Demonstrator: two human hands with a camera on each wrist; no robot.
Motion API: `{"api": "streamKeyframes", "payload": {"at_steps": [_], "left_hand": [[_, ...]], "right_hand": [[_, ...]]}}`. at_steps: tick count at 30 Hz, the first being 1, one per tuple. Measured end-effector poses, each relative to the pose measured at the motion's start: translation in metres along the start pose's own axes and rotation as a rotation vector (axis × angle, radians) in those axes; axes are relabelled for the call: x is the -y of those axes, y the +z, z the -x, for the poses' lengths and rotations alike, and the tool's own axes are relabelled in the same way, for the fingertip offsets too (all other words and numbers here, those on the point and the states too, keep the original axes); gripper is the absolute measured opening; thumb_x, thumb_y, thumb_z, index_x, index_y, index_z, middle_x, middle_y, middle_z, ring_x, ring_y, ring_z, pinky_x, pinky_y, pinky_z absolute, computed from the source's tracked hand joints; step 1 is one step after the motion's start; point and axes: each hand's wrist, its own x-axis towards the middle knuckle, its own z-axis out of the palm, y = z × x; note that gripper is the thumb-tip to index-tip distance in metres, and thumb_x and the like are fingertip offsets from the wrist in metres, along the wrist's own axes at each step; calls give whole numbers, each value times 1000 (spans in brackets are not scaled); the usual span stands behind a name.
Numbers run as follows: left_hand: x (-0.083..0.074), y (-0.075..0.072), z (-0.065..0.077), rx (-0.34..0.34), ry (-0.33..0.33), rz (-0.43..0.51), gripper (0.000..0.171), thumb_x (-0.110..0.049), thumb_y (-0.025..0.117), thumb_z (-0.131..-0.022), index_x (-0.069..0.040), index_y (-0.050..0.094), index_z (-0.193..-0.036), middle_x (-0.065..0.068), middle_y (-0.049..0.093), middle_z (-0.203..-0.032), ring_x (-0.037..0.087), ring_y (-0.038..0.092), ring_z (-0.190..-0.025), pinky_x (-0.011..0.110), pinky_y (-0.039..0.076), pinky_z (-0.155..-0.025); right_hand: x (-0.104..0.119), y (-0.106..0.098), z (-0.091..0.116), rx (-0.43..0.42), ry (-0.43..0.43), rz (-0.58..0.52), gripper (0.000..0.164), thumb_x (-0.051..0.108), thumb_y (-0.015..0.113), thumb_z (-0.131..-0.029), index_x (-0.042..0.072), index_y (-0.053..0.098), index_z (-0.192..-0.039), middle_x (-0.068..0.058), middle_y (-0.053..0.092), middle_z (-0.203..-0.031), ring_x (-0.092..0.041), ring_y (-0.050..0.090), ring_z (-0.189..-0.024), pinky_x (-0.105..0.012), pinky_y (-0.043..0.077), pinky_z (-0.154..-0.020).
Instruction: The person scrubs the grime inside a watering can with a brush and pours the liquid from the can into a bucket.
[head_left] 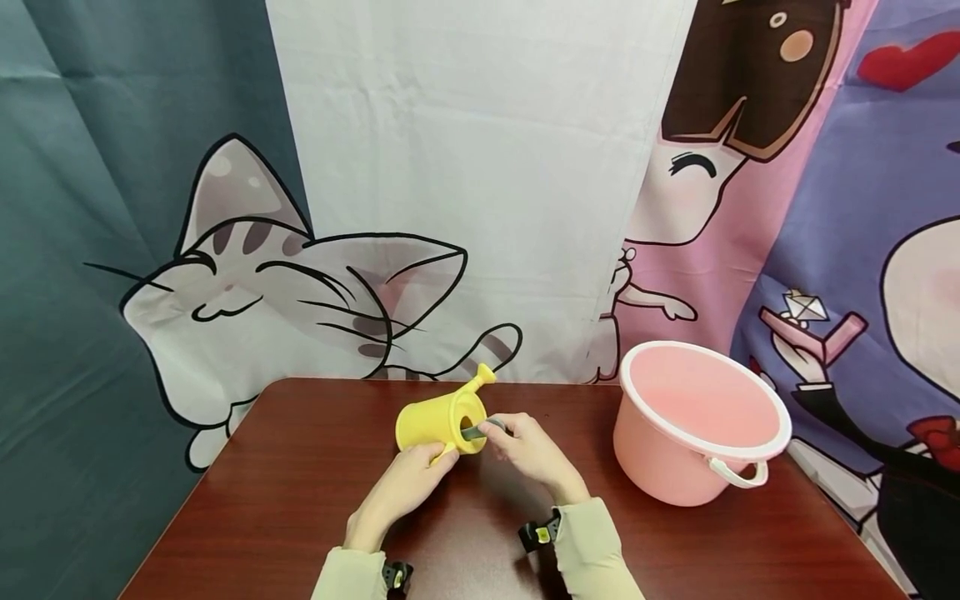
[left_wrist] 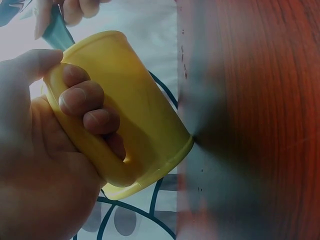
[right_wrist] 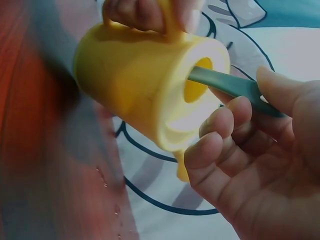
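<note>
sleeves (head_left: 592, 542), pale, one pair, nearest, at six o'clock; black wrist cameras (head_left: 538, 536) at the cuffs. left hand (head_left: 401, 489), at seven o'clock of the can: fingers curled round its handle (left_wrist: 95, 155). right hand (head_left: 536, 456), at four o'clock: thumb and fingers pinching a green utensil (right_wrist: 227, 83). watering can (head_left: 423, 423), yellow, one: toward the far side of the counter (head_left: 300, 492), tipped, opening toward four o'clock, spout (head_left: 472, 384) toward one; contact with the counter cannot be told. utensil: inner end hidden inside the opening.

handling note: best done, it seems, with the handle gripped firmly and the utensil kept in line with the opening. obstruction: the top, partly covered, likely to catch the utensil.

bucket (head_left: 660, 462), pink, white-rimmed, at three o'clock, well apart; judged no hindrance. printed cloth (head_left: 480, 125), behind, at twelve o'clock.
</note>
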Motion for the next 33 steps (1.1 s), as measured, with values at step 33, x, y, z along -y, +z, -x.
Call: {"api": "streamKeyframes", "payload": {"at_steps": [33], "left_hand": [[0, 0, 2, 15, -4, 19, 35, -42, 50, -101, -21, 52, -73, -10, 35, -63, 7, 34, -57, 26, 35, -59]], "right_hand": [[-35, 15, -11, -27, 10, 69, 32, 32, 56, -100, 7, 63, -80, -2, 45, -57, -8, 40, -50, -22, 34, -50]]}}
